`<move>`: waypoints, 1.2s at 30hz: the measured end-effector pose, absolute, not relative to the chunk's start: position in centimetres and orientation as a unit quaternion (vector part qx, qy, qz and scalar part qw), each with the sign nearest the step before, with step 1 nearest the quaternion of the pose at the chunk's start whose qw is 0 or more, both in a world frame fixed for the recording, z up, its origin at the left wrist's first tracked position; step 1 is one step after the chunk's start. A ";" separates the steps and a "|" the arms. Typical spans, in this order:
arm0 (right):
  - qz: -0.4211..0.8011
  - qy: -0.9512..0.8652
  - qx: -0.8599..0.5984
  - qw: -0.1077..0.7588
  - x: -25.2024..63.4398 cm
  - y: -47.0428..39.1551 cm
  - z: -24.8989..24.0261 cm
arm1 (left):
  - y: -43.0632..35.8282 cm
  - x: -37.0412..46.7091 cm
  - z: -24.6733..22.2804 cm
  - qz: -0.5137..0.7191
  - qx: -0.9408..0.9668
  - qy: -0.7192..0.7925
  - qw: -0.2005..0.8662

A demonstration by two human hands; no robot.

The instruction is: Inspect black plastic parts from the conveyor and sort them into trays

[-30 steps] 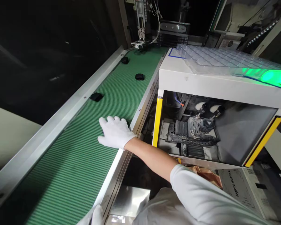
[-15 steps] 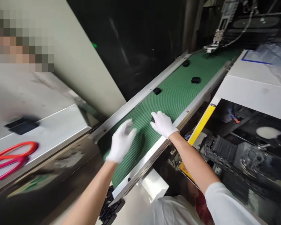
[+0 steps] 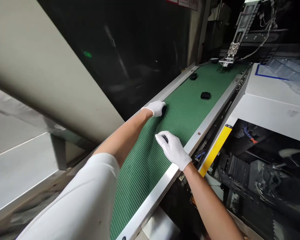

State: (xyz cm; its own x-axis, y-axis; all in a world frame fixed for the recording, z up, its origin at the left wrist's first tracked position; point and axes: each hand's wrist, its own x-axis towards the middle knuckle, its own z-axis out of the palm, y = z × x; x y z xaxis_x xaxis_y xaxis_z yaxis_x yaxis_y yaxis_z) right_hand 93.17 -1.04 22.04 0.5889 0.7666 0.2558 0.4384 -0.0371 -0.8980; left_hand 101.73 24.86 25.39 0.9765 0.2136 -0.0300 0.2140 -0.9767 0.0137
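- Your right hand (image 3: 173,149), in a white glove, pinches a small black part (image 3: 165,138) between its fingertips, low over the green conveyor belt (image 3: 145,166).
- Your left hand (image 3: 156,108), also gloved, curls over another black part (image 3: 164,109) by the belt's left rail (image 3: 175,85); whether it truly grasps it, you cannot tell.
- Farther along the belt lie two more black parts, one mid-belt (image 3: 205,95) and one near the left rail (image 3: 193,76).
- At the far end a metal pick-up head (image 3: 228,60) hangs over the belt.
- To the right stands a white machine housing (image 3: 272,100) with a yellow edge strip (image 3: 215,150).

green belt (image 3: 185,113) open, black parts (image 3: 205,95) beyond
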 end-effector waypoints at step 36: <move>0.450 -0.481 -0.531 0.533 62.7 -13.2 18.8 | -6.9 42.7 19.2 0.384 0.596 0.347 0.614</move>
State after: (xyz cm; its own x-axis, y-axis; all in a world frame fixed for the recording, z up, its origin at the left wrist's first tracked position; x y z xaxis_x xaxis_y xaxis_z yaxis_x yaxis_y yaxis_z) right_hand 62.68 -13.23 18.82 0.1330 0.9905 0.0349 0.0308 0.0311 -0.9990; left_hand 42.71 -6.86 19.16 0.4644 0.8851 0.0319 -0.0581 -0.0055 0.9983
